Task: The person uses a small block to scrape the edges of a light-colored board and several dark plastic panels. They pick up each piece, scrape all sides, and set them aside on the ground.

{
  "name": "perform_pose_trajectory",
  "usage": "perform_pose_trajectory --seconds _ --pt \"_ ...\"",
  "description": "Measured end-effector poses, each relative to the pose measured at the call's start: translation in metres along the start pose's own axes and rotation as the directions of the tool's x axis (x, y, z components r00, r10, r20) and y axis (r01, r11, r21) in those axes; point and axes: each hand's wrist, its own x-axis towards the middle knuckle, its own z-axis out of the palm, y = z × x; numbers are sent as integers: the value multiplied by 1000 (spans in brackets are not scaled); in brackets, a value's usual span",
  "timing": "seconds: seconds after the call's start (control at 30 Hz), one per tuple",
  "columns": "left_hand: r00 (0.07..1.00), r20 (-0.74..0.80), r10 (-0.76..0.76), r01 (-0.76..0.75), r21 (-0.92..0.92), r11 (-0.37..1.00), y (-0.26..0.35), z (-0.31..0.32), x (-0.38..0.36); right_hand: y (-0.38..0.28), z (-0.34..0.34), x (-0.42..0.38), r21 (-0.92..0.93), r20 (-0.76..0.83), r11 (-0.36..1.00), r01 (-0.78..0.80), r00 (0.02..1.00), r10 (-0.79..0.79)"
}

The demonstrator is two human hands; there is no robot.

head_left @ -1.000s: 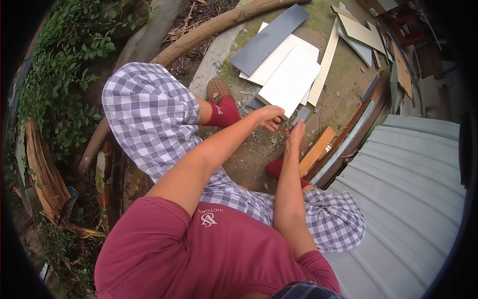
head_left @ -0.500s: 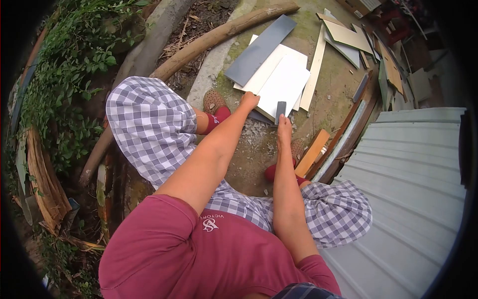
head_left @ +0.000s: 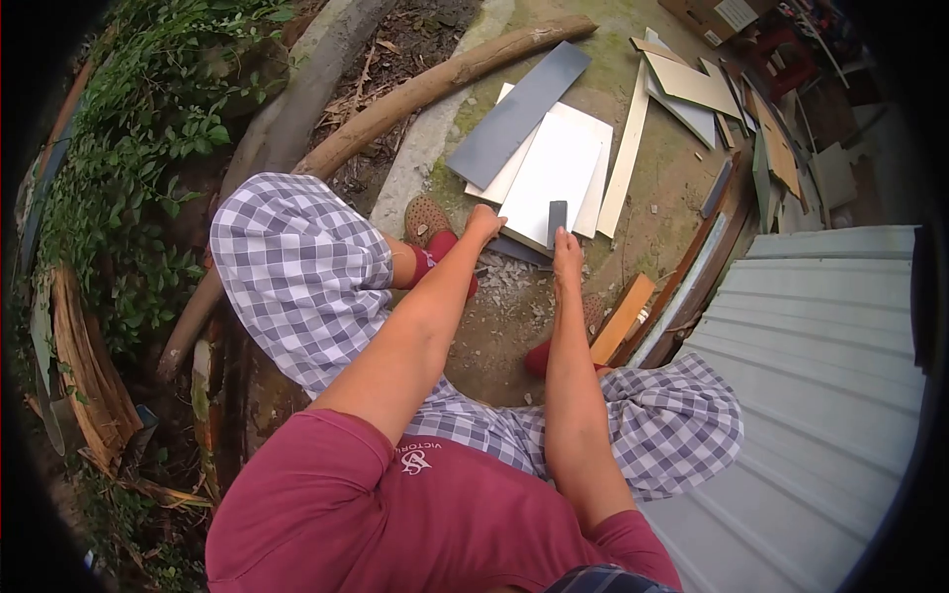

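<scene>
My left hand [head_left: 483, 225] is closed at the lower left corner of a white board [head_left: 556, 163], gripping its edge. This board lies on top of cream boards [head_left: 593, 193] and a grey board beneath. My right hand [head_left: 567, 253] is closed round the near end of a small dark grey block-like tool [head_left: 558, 214], which rests over the near part of the white board. A long grey board [head_left: 521, 114] lies across the far left side of the stack. Grey chips [head_left: 511, 277] are scattered on the ground by the near edge.
Curved wooden poles [head_left: 435, 87] and leafy plants [head_left: 148, 148] are on the left. More board pieces [head_left: 692, 84] lie at the far right, near a cardboard box [head_left: 717, 18]. An orange-brown plank [head_left: 623, 318] and corrugated metal sheet [head_left: 801, 376] are at the right.
My left hand has moved slightly left and nearer to me. The white board has turned and shifted left, and more of the cream board shows at its right.
</scene>
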Motion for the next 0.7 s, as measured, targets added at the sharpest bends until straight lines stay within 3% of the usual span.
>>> perform_pose_trajectory --seconds 0.07,0.13,0.17,0.2,0.23,0.27,0.3,0.33,0.37,0.4,0.43,0.53,0.7 --pt "999 -42 -26 22 -84 996 2 0 -4 -1 5 2 -23 -28 1000 -2 1000 2" --pt "999 5 -49 49 -15 999 15 -6 -19 11 11 8 -28 -188 999 25 982 -30" --pt "966 -233 114 -66 203 977 20 -3 -39 11 10 6 -428 -336 904 -25 933 -133" --pt "855 -414 312 -119 429 896 29 -2 -62 -1 9 -3 -426 -334 904 -14 931 -143" --pt "848 -371 379 -214 415 884 30 -3 -70 -7 13 -7 -324 -346 946 12 929 -130" --pt "844 -379 379 -209 420 883 33 0 -81 -13 18 -13 -217 -357 976 34 927 -112" --pt "857 -344 383 -281 310 908 35 7 -91 14 26 4 -143 -278 988 -57 960 15" --pt "866 -308 393 -348 193 918 33 11 -93 12 34 2 -138 -271 989 -56 962 17" --pt "864 -314 394 -346 198 917 33 11 -93 10 44 -1 -143 -203 990 -12 979 -18" --pt "902 -164 399 -373 167 913 25 14 -83 5 55 -6 -144 -135 989 35 989 -54" --pt "914 -2 406 -403 128 906 30 8 -94 -15 58 -25 -188 -185 973 138 968 -173" --pt "883 -138 448 -434 122 893 39 -10 -106 -24 72 -31 -194 -153 963 190 963 -221" --pt "893 -33 448 -421 288 860 67 -4 -105 -8 62 -12 72 -81 970 231 971 -225"
